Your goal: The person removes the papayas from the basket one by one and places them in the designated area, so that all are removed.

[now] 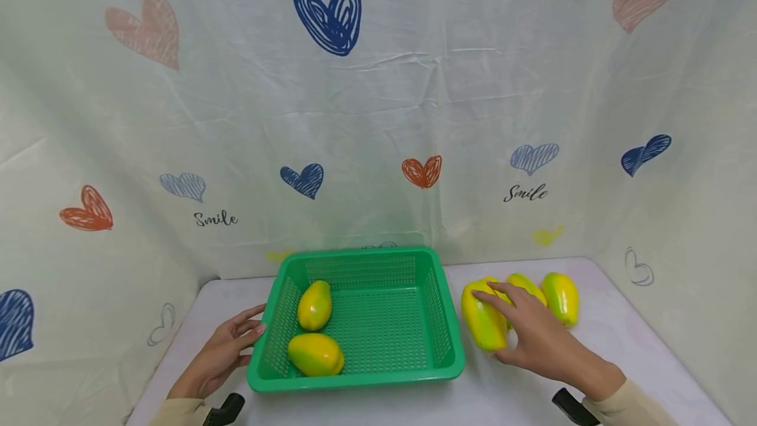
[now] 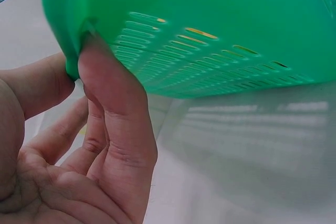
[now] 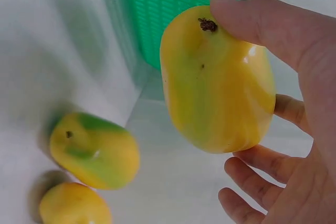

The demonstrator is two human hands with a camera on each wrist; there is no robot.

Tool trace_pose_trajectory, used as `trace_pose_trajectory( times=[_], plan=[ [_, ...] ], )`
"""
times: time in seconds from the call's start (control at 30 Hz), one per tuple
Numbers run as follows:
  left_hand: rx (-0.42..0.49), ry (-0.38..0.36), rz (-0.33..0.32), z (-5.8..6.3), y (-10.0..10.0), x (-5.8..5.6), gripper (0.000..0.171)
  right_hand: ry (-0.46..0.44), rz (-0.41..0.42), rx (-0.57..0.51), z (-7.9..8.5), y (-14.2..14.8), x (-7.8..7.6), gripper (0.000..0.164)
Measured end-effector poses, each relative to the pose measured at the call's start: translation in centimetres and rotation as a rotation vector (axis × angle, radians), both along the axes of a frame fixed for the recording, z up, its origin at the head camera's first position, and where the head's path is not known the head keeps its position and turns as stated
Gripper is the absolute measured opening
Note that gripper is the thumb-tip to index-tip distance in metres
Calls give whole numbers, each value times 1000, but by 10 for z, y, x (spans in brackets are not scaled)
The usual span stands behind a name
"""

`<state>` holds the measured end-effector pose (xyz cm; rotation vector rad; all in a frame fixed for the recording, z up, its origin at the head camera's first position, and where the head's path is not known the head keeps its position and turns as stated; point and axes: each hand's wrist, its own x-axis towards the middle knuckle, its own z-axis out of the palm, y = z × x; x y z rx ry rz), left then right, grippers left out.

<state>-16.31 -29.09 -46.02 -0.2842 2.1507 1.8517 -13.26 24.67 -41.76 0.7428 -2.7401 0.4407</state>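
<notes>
Sleeves: beige cuffs [image 1: 633,406] at the bottom edge, a black curved rod-like piece [image 1: 575,406] by each wrist.
Left hand [image 1: 221,350]: thumb and a finger pinch the basket rim at its left side; other fingers loosely bent. Pinch is plain only from the left wrist view.
Right hand [image 1: 541,334]: spread partway, thumb and fingertips round one fruit. Right wrist view shows the grip and the lower fingers bent below it.
Basket: green rectangular plastic basket [image 1: 384,381], flared walls, rolled lip, mesh-like floor. Left wrist view adds long wall slots with yellow-orange showing through, plus a striped shadow on the table. Contact with the table: cannot tell.
Held fruit: glossy yellow-green mango-shaped fruit [image 1: 486,321], just right of the basket. Dark rough stem scar shows only in the right wrist view; whether it is lifted, cannot tell.
In basket: two smooth yellow-green fruits, one [image 1: 316,354] in the near left corner, one [image 1: 315,306] behind it by the left wall.
Beyond right hand: two more glossy fruits, one [image 1: 526,286] partly hidden by the hand, one [image 1: 560,298] beside it.
Table: pale, smooth top [image 1: 615,321].
Backdrop: creased whitish sheet [image 1: 378,117], scribbled hearts, "Smile" lettering.
</notes>
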Motion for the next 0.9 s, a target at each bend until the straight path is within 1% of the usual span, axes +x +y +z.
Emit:
trace_pose_trajectory(
  times=[0.23, 0.53, 0.73, 0.9],
  plan=[
    [1, -2, 2, 0, 0, 0, 64, -6, -4, -9, -16, 8, 9, 96],
    [6, -3, 1, 0, 0, 1, 64, -106, -55, 16, -36, 18, 22, 96],
    [4, 1, -3, -1, 0, 0, 63, -122, -51, 30, -45, 24, 31, 95],
    [5, 5, -7, -2, -1, 0, 63, -225, -71, 20, -51, 29, 35, 93]
  ],
)
